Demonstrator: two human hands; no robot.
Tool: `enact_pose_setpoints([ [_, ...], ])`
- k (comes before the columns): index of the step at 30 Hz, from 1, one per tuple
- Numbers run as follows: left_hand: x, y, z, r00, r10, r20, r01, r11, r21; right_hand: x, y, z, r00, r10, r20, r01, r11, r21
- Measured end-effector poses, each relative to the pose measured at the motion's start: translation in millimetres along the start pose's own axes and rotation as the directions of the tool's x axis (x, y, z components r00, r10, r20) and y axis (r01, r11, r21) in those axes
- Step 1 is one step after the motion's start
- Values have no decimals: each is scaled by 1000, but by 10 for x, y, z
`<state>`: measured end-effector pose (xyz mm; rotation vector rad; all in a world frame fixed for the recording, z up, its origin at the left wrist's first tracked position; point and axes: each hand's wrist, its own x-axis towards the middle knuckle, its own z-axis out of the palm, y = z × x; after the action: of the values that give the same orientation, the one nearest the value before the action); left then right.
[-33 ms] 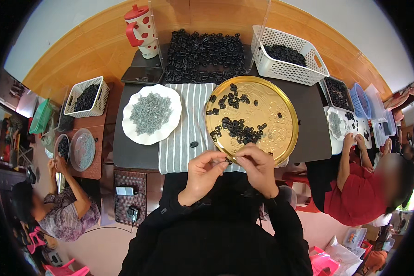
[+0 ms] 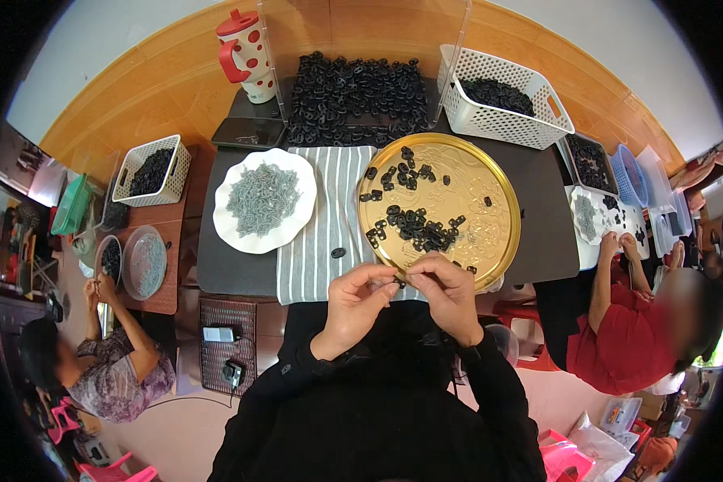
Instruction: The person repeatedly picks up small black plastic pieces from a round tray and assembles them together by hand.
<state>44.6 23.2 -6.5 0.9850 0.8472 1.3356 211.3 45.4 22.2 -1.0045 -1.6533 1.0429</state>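
Observation:
My left hand [image 2: 355,309] pinches a small black plastic piece [image 2: 400,283] between thumb and fingertips, over the near edge of the striped cloth. Close beside it, my right hand [image 2: 450,296] has its thumb and fingers pressed together; whatever they hold is too small to make out. Just beyond my hands lies a round gold tray [image 2: 490,233] with loose black pieces [image 2: 426,231] scattered on it. A single black oval piece [image 2: 338,252] rests on the grey-and-white striped cloth [image 2: 321,277]. Left of the cloth, a white scalloped plate [image 2: 226,229] carries a heap of small grey screws [image 2: 265,199].
At the back stand a clear bin of black pieces [image 2: 357,96], a white perforated basket [image 2: 510,128] and a red-and-white tumbler [image 2: 249,60]. A phone [image 2: 249,131] lies behind the plate. Co-workers sit at left [image 2: 120,369] and right [image 2: 627,337].
My right hand has shifted very slightly left, its fingertips nearer the black piece. My left hand stays in place.

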Motion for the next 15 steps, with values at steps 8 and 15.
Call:
enact_pose_setpoints([
  [8,-15,19,7,999,14,33,-13,1000,-22,-30,38,93,994,111,-12,-107,976,189],
  [15,-23,24,-9,999,27,36,-27,1000,-14,-7,42,100,999,-26,20,26,999,34],
])
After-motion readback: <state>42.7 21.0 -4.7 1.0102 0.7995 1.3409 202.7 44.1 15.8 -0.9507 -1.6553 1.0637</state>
